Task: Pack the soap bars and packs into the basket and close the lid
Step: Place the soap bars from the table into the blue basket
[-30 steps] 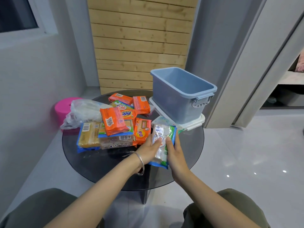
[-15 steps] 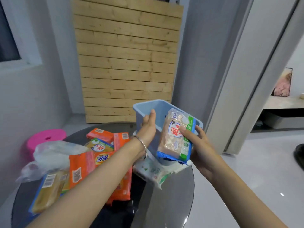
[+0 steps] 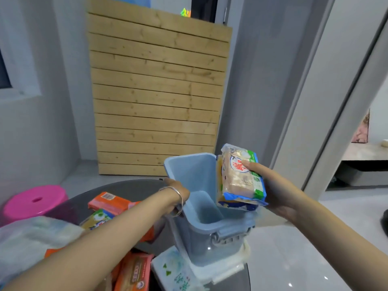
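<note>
An empty blue basket [image 3: 195,171] stands on its white lid [image 3: 228,269] on the dark round table. My left hand [image 3: 177,191] grips the basket's left rim. My right hand [image 3: 270,185] holds a blue-and-green soap pack [image 3: 241,177] tilted over the basket's right rim, its lower end just inside. Orange soap bars [image 3: 109,203] and other packs lie on the table left of the basket, partly hidden by my left forearm. Another pack [image 3: 134,271] lies near the bottom edge.
A white plastic bag [image 3: 31,238] lies at the table's left. A pink stool [image 3: 35,201] stands on the floor behind it. A white-and-green pack [image 3: 176,276] lies against the lid. A wooden slat panel [image 3: 155,97] leans on the back wall.
My right hand carried the soap pack from in front of the basket to above its right rim. My left hand took hold of the left rim. My head moved forward over the table.
</note>
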